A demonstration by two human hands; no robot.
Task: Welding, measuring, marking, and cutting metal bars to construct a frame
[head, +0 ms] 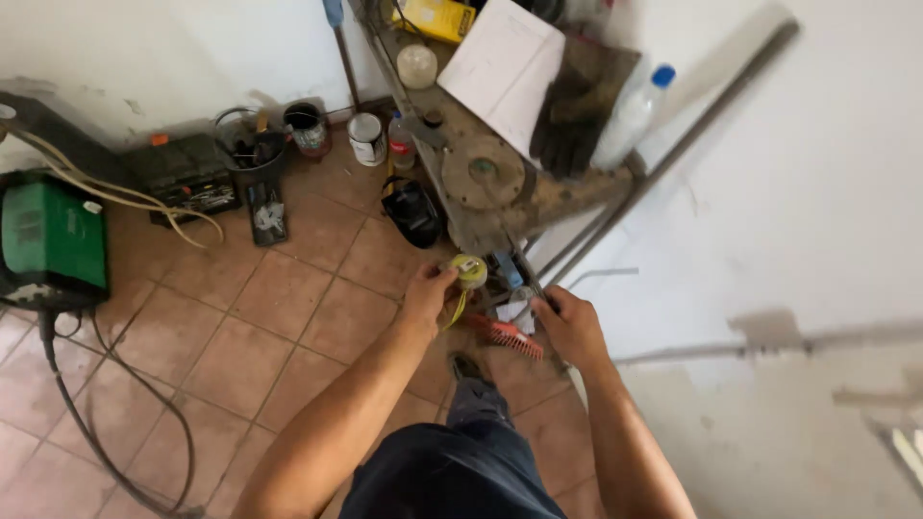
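My left hand [429, 293] grips a small yellow roll of tape [469, 270], with a yellow strip hanging down from it. My right hand [569, 327] reaches under the edge of a worn metal workbench [538, 197], fingers curled among small items on a lower level; what it holds is hidden. A red-bristled brush [507, 336] lies just left of that hand. My dark trousers and a shoe [469, 368] show below, standing on brown floor tiles.
On the bench lie dark work gloves [577, 106], a white sheet [505, 67], a plastic bottle [630, 115] and a round disc [484, 171]. A welding mask [413, 211], paint cans [366, 139], a toolbox [187, 173] and a green machine [50, 235] with cables occupy the floor.
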